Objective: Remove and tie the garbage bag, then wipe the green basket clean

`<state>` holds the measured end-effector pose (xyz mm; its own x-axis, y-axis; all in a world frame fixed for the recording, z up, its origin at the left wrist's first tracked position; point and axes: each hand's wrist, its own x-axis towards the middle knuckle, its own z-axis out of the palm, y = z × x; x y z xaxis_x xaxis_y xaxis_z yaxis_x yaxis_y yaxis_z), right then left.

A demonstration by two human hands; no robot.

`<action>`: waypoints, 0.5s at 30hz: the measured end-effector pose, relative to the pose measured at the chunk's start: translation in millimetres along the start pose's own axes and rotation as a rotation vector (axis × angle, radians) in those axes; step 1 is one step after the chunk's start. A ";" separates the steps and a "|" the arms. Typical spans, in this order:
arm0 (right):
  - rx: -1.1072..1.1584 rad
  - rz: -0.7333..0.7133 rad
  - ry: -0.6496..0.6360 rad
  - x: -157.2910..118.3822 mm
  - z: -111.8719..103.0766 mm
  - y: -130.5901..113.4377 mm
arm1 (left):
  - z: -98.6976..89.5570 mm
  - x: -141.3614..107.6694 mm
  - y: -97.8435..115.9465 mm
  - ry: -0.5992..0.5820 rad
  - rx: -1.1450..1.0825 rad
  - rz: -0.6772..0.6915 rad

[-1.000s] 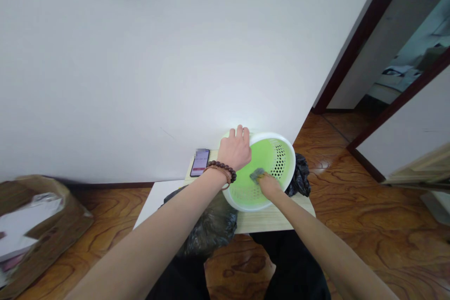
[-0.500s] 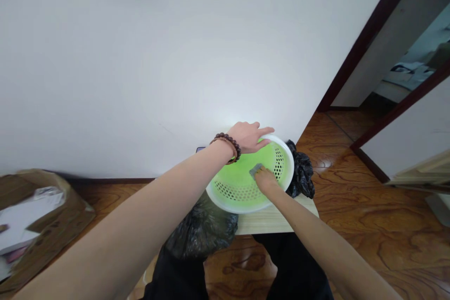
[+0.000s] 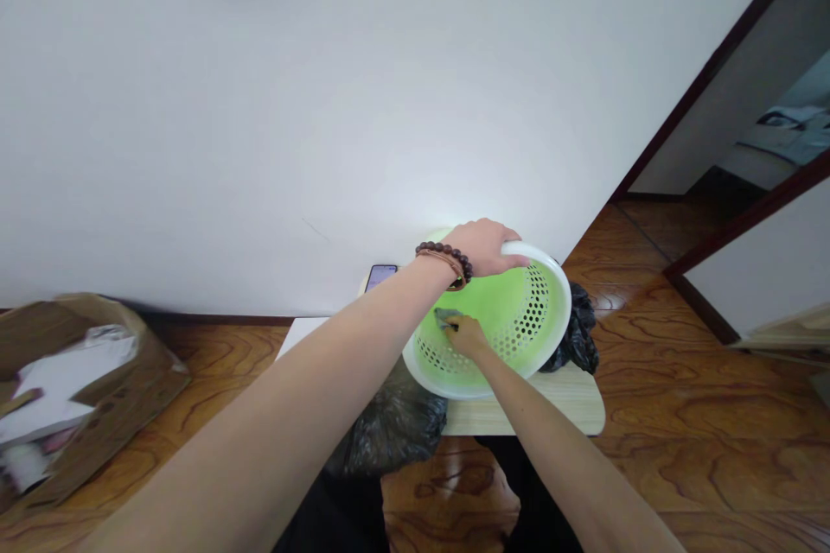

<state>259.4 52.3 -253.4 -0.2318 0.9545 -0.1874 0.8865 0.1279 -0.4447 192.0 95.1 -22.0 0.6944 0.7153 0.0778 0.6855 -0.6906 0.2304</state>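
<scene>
A green plastic basket (image 3: 499, 298) with a white rim and rows of holes rests tilted on a small pale wooden table (image 3: 564, 404). At its far rim is my left hand (image 3: 485, 248), thumb on the inside and fingers over the edge, closed on the rim; a beaded bracelet circles that wrist. Inside the basket, my right hand (image 3: 465, 335) pinches a grey-green cloth (image 3: 446, 316) against the inner surface, towards the left side. Part of the basket's far side is hidden behind my left hand and forearm.
Black plastic bags lie on both sides of the basket, one at the left (image 3: 395, 419) and one at the right (image 3: 577, 333). A phone (image 3: 379, 276) sits by the wall. On the floor at left stands a cardboard box (image 3: 130, 397) holding papers. A doorway opens at right.
My right hand has moved the cloth leftward across the inside of the basket. My left hand has closed around the rim, where its fingers were stretched out before. The view has shifted slightly.
</scene>
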 end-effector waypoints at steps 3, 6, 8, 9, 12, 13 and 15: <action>0.105 -0.087 -0.006 -3.8 1.6 -4.1 | -0.9 1.5 1.7 -0.027 0.008 -0.048; -0.112 -0.081 -0.059 -10.1 -22.5 17.4 | -4.2 -2.2 -0.4 -0.013 0.022 -0.080; -0.307 -0.034 0.005 -12.9 -42.5 35.8 | -5.9 -5.3 -2.4 -0.014 0.015 -0.071; -0.355 -0.032 0.053 -13.4 -49.7 42.5 | -6.4 -6.3 -3.0 -0.015 0.009 -0.063; -0.369 -0.002 0.136 -12.3 -48.7 42.3 | -6.2 -6.7 -2.7 -0.018 -0.031 -0.054; -0.335 0.023 0.132 -11.1 -40.5 34.9 | -5.9 -6.2 -2.1 -0.018 -0.046 -0.057; -0.220 0.081 0.095 -7.3 -17.6 13.1 | -5.2 -5.2 -1.1 -0.015 -0.064 -0.064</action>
<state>279.7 51.7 -242.4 -0.1264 0.9838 -0.1268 0.9690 0.0951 -0.2282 186.5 92.6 -17.6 0.6529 0.7560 0.0470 0.7138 -0.6349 0.2958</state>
